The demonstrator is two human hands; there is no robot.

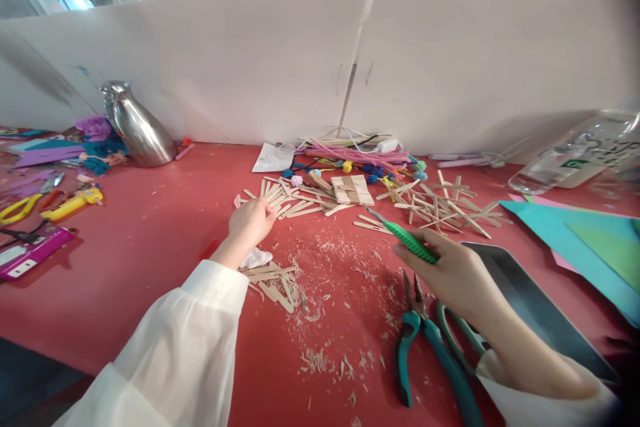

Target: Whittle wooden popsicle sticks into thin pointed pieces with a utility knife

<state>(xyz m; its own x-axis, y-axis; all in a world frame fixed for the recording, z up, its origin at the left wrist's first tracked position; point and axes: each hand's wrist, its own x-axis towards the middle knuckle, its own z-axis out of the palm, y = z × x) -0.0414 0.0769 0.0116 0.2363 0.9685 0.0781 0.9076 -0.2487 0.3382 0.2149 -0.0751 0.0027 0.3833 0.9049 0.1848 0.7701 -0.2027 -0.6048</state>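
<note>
My right hand point(443, 263) is closed round a green craft knife point(413, 242), its blade pointing up and left. Over the left end of a pile of wooden sticks point(305, 205) is my left hand point(253, 220), its fingers curled together; what they hold, if anything, is hidden. Beside that pile lies a block of pale sticks point(353, 190) with a brown strip across it. Nearer to me, more sticks point(273, 280) lie by a crumpled white tissue point(257, 257). Wood shavings point(320, 307) are scattered over the red table point(165, 247).
Teal-handled pliers point(410, 333), scissors point(460, 333) and a dark tablet point(530, 300) lie near my right forearm. Loose sticks point(445, 203) and coloured paper point(590, 240) are at the right. A metal jug point(137, 123), yellow glue gun point(75, 203) and purple power strip point(35, 250) stand or lie left.
</note>
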